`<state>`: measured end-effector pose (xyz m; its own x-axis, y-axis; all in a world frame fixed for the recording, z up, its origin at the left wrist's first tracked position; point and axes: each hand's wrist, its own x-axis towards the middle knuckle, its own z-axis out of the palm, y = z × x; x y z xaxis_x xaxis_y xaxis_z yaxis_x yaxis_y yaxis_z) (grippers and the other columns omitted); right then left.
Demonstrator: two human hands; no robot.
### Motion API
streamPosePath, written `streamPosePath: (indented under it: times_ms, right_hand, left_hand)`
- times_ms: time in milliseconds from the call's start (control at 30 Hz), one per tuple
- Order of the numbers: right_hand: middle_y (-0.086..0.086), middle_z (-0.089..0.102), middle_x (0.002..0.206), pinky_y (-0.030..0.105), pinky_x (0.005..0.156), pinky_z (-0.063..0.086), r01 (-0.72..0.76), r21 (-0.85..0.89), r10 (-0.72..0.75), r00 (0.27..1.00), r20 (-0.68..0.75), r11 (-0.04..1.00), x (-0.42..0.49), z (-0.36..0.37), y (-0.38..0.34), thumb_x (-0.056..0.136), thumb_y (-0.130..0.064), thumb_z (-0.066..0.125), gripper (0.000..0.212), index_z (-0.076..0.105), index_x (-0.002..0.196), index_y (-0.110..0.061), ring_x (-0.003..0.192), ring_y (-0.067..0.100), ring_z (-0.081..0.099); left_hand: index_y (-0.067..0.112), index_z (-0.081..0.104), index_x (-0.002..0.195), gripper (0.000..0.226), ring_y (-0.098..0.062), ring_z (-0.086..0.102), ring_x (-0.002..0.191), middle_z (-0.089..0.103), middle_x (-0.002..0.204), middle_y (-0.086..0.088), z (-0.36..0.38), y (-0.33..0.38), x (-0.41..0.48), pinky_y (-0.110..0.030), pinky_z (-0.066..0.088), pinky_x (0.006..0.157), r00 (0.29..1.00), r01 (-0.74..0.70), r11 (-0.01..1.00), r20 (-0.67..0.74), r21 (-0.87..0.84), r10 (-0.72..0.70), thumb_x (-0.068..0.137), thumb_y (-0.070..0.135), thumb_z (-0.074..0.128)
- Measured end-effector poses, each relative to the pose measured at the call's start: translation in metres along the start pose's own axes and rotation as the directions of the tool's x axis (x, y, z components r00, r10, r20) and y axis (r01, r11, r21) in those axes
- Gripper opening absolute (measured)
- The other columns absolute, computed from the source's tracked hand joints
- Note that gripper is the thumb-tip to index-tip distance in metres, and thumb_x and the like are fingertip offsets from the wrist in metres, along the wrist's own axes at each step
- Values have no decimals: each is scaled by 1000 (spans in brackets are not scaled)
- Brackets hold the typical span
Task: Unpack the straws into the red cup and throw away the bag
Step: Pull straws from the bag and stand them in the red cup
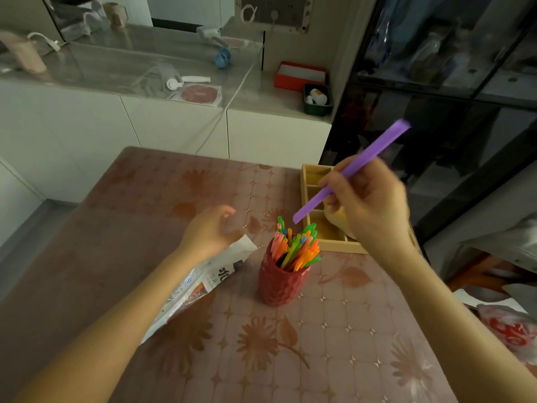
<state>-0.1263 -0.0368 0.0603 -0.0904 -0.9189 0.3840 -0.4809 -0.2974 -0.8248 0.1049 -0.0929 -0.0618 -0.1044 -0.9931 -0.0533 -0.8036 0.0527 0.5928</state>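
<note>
Red cup (280,282) upright on the bench (174,216), near its middle, textured wall, packed with colourful straws (296,247) fanning out above the rim: green, orange, pink, yellow, a few blue tips.

Right hand (369,205) up and to the right of the cup, raised above it, fingers closed in a pinch around a purple straw (351,171). Purple straw tilted, lower end pointing down-left and hanging just above the straws in the cup, upper end slanting up-right past the hand. Much wider and longer than the thin straws in the cup.

Left hand (212,232) to the left of the cup, loosely curled, fingers bent inward, resting over the upper end of the bag (200,286). Cannot tell whether gripping the bag or merely lying on it. Bag flat on the bench just left of the cup, white and clear plastic with dark printed characters, stretching down-left under the left forearm; a few coloured streaks visible through the clear part.

Behind and to the right of the cup, a wooden divided tray (312,187) at the far-right edge of the bench, partly hidden by the right hand. A pale yellow thing in one compartment, too covered to identify.

Far right of the cup, at the frame edge, a crumpled plastic bag with red print (511,333).
</note>
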Motion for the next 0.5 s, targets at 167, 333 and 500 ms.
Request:
streamPosePath:
  times_ms: [167, 333, 500]
  right_hand:
    - [6, 72, 79, 35, 63, 57, -82, -206, 130, 964, 231, 975, 1, 26, 34, 87, -15, 63, 3, 61, 86, -13, 67, 15, 68]
    - [1, 72, 82, 32, 66, 55, 18, -445, 205, 870, 449, 895, 6, 32, 41, 85, -30, 64, 14, 71, 88, -18, 74, 15, 66]
    - [-9, 67, 87, 11, 67, 49, -46, -98, 74, 950, 304, 994, 8, 25, 26, 87, -17, 64, 7, 66, 94, -16, 79, 0, 62]
  left_hand:
    - [26, 18, 143, 102, -32, 34, 129, 35, 143, -10, 42, -66, 2, -46, 33, 101, 943, 144, 914, 227, 380, -243, 63, 66, 67]
    - [28, 5, 144, 120, -30, 37, 128, 36, 142, -9, 66, -96, 1, -48, 36, 101, 884, 137, 876, 342, 462, -318, 52, 70, 68]
    - [29, 10, 144, 117, -26, 52, 113, 47, 132, -8, 72, -101, 3, -41, 49, 88, 906, 150, 906, 312, 396, -286, 51, 59, 74]
